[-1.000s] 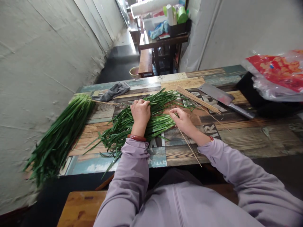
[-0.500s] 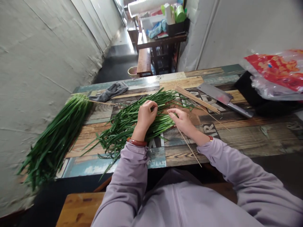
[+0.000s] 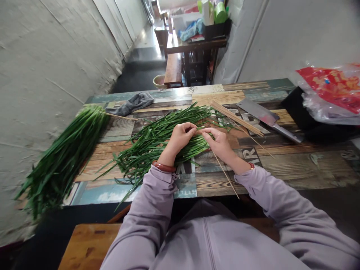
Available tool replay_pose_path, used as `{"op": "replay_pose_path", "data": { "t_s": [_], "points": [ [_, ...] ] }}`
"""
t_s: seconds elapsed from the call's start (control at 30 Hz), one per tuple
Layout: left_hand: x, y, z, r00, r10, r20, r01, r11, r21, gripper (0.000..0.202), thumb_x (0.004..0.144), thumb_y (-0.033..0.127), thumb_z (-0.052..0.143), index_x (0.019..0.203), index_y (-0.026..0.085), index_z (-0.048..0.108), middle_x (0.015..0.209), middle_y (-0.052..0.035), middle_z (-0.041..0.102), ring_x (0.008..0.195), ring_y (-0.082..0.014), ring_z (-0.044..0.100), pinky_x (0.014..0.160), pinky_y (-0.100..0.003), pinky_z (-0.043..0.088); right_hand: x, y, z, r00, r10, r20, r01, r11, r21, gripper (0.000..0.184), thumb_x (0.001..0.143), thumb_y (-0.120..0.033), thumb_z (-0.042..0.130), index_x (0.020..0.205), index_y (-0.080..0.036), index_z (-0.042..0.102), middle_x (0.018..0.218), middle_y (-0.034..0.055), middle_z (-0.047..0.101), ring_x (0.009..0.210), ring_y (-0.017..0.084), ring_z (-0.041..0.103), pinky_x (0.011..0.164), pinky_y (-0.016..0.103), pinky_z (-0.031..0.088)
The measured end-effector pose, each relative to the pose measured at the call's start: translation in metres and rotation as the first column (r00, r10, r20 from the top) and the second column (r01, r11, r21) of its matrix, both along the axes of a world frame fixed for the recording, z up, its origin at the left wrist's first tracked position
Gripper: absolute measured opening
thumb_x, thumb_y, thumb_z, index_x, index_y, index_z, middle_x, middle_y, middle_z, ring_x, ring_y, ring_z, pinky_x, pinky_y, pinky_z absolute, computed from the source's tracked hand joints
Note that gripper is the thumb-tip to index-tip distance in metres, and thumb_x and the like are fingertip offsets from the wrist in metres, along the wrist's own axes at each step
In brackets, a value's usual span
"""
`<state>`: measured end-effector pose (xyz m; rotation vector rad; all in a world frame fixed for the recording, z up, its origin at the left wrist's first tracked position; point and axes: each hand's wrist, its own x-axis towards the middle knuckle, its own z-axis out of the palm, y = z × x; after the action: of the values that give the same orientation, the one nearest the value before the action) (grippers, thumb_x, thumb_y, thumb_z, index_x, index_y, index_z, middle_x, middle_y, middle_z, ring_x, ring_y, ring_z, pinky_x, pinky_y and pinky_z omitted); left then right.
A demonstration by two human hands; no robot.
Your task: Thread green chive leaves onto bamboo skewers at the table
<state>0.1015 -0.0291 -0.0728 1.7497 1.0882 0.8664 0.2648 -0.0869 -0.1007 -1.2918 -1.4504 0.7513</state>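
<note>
In the head view, my left hand (image 3: pixel 182 138) is closed in a pinch over a loose heap of garlic chives (image 3: pixel 152 137). A chive stalk showed in that pinch a moment ago; now the fingers mostly hide it. My right hand (image 3: pixel 221 144) pinches a thin bamboo skewer (image 3: pixel 225 171), whose lower end slants down past the table's near edge. The fingertips of both hands meet at the skewer's upper end. Pale chive stems lie just under the hands. A bundle of bamboo skewers (image 3: pixel 239 119) lies beyond my right hand.
A bigger bunch of chives (image 3: pixel 66 153) hangs over the table's left end, with a skewer by its pale ends. A grey cloth (image 3: pixel 133 104) lies at the back. On the right are a cleaver (image 3: pixel 260 114) and a plastic bag (image 3: pixel 332 90) on something black. A wall stands close on the left.
My left hand has moved right and slightly down, bringing its fingertips against those of my right hand. My right hand stays near the same place with the skewer. The view has shifted slightly.
</note>
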Motion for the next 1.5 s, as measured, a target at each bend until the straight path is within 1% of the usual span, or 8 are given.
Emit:
{"op": "replay_pose_path", "data": {
  "t_s": [0.2, 0.37, 0.5, 0.67, 0.93, 1.17, 1.5],
  "points": [
    [0.0010, -0.0014, 0.0010, 1.000, -0.029, 0.000, 0.029, 1.000, 0.012, 0.016, 0.079, 0.023, 0.059, 0.078, 0.012, 0.070, 0.070, -0.0025, 0.068, 0.066, -0.0120, 0.057, 0.062, -0.022, 0.043, 0.0001, -0.0010, 0.0017, 1.000, 0.003, 0.003, -0.003, 1.000, 0.003, 0.028, 0.089, -0.041, 0.055, 0.095, -0.021, 0.073, 0.099, 0.0055, 0.076, 0.094, 0.022, 0.070, 0.089, 0.036, 0.053],
    [0.0011, -0.0017, 0.0015, 1.000, -0.018, 0.005, 0.018, 1.000, 0.013, 0.016, 0.079, 0.024, 0.059, 0.074, 0.012, 0.069, 0.069, -0.0027, 0.067, 0.065, -0.0120, 0.057, 0.061, -0.022, 0.043, 0.0000, -0.0005, 0.0001, 1.000, 0.003, 0.017, -0.002, 1.000, -0.014, 0.028, 0.089, -0.043, 0.054, 0.097, -0.023, 0.072, 0.099, 0.0047, 0.076, 0.095, 0.022, 0.069, 0.089, 0.038, 0.053],
    [0.0011, -0.0013, 0.0008, 1.000, -0.018, 0.008, 0.018, 1.000, 0.005, 0.017, 0.079, 0.026, 0.060, 0.073, 0.012, 0.069, 0.069, -0.0031, 0.068, 0.065, -0.0122, 0.057, 0.060, -0.022, 0.043, 0.0000, -0.0005, -0.0002, 1.000, -0.001, 0.017, 0.001, 1.000, -0.003, 0.028, 0.088, -0.043, 0.055, 0.095, -0.023, 0.073, 0.098, 0.0054, 0.076, 0.095, 0.023, 0.069, 0.090, 0.039, 0.053],
    [0.0009, -0.0015, 0.0004, 0.999, -0.025, 0.019, 0.026, 1.000, -0.013, 0.018, 0.079, 0.028, 0.061, 0.074, 0.013, 0.070, 0.070, -0.0035, 0.069, 0.066, -0.0127, 0.058, 0.060, -0.022, 0.044, -0.0002, -0.0009, 0.0009, 1.000, -0.006, 0.023, 0.006, 1.000, -0.015, 0.028, 0.088, -0.043, 0.055, 0.095, -0.024, 0.073, 0.098, 0.0047, 0.077, 0.095, 0.023, 0.069, 0.090, 0.039, 0.053],
    [0.0006, -0.0014, -0.0007, 0.999, -0.033, 0.040, 0.034, 0.999, -0.020, 0.018, 0.079, 0.025, 0.058, 0.078, 0.012, 0.071, 0.072, -0.0041, 0.070, 0.067, -0.0126, 0.060, 0.062, -0.022, 0.045, -0.0003, -0.0010, 0.0017, 1.000, 0.005, 0.008, -0.005, 1.000, -0.008, 0.027, 0.088, -0.040, 0.055, 0.095, -0.023, 0.074, 0.101, 0.0046, 0.077, 0.097, 0.023, 0.070, 0.092, 0.039, 0.053],
    [0.0008, -0.0019, 0.0012, 0.998, -0.043, 0.045, 0.045, 0.999, -0.026, 0.017, 0.078, 0.026, 0.060, 0.076, 0.013, 0.070, 0.069, -0.0029, 0.069, 0.065, -0.0125, 0.059, 0.063, -0.022, 0.045, 0.0005, -0.0008, 0.0019, 1.000, 0.001, 0.016, -0.001, 1.000, -0.024, 0.027, 0.087, -0.041, 0.055, 0.094, -0.023, 0.074, 0.100, 0.0038, 0.077, 0.096, 0.023, 0.070, 0.092, 0.039, 0.053],
    [0.0021, -0.0033, 0.0038, 0.997, -0.062, 0.036, 0.063, 0.998, -0.019, 0.015, 0.078, 0.023, 0.060, 0.073, 0.013, 0.070, 0.069, -0.0013, 0.068, 0.064, -0.0114, 0.057, 0.062, -0.022, 0.044, 0.0012, 0.0003, -0.0015, 0.999, 0.004, 0.036, -0.004, 1.000, -0.017, 0.026, 0.088, -0.042, 0.054, 0.090, -0.023, 0.071, 0.096, 0.0046, 0.076, 0.093, 0.022, 0.069, 0.088, 0.037, 0.052]
  ]
}}
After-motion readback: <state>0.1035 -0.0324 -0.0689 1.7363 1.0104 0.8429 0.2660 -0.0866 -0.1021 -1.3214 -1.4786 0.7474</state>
